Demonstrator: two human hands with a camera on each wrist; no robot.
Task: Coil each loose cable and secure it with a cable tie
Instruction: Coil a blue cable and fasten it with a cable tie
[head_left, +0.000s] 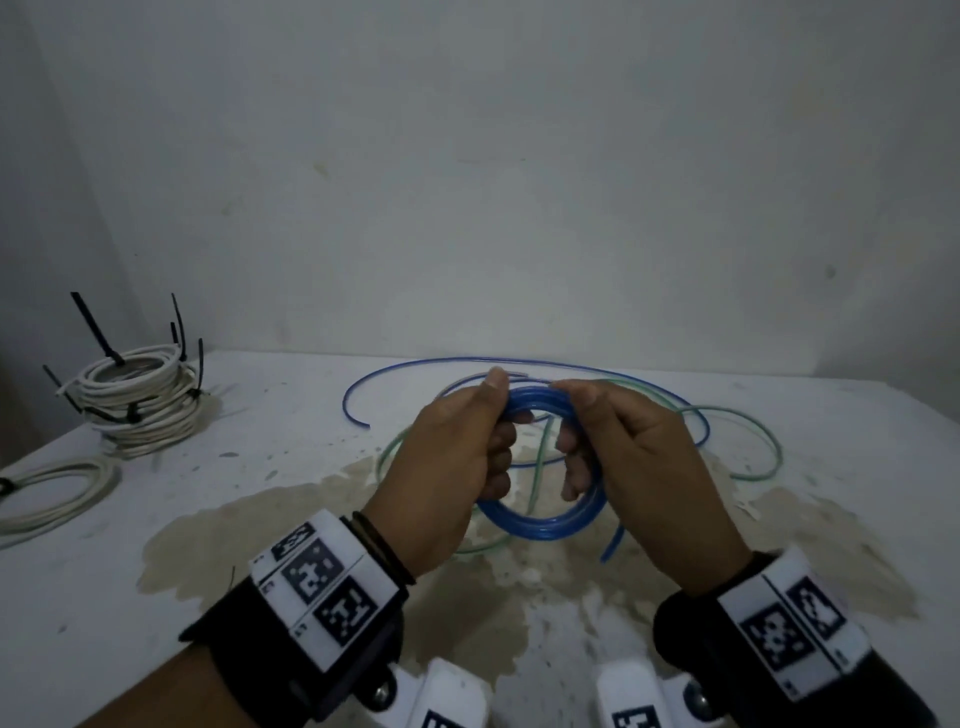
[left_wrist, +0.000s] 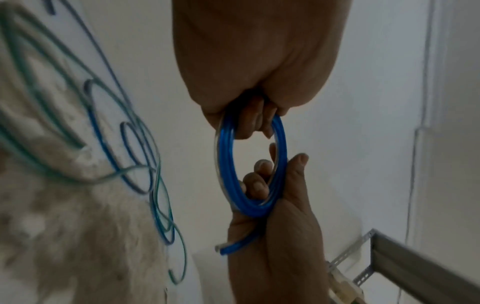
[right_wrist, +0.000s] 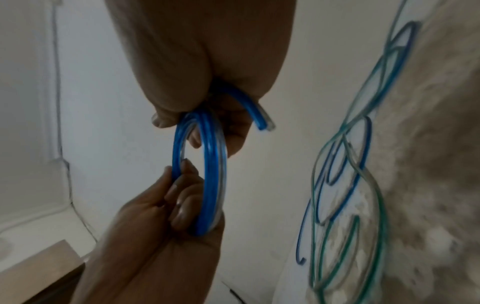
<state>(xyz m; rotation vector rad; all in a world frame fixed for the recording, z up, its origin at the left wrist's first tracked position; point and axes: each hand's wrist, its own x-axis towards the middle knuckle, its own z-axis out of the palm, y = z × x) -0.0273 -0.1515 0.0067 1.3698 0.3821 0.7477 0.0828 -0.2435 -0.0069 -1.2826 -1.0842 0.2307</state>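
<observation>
A blue cable coil (head_left: 540, 527) of a few turns hangs upright above the table, held from both sides. My left hand (head_left: 467, 441) grips its left side, thumb on top and fingers curled through the ring. My right hand (head_left: 618, 447) grips the right side the same way. The coil's short free end (head_left: 612, 545) sticks out below the right hand. The left wrist view shows the coil (left_wrist: 226, 164) between my left hand (left_wrist: 259, 61) and right hand (left_wrist: 280, 236). In the right wrist view the coil (right_wrist: 210, 174) hangs below my right hand (right_wrist: 202, 61).
A thin blue cable (head_left: 519, 359) and a green cable (head_left: 748, 415) lie loose and tangled on the stained white table (head_left: 104, 597) behind my hands. Stacked white coils (head_left: 140, 410) bound with black cable ties (head_left: 93, 325) sit far left; another white coil (head_left: 57, 493) lies nearer.
</observation>
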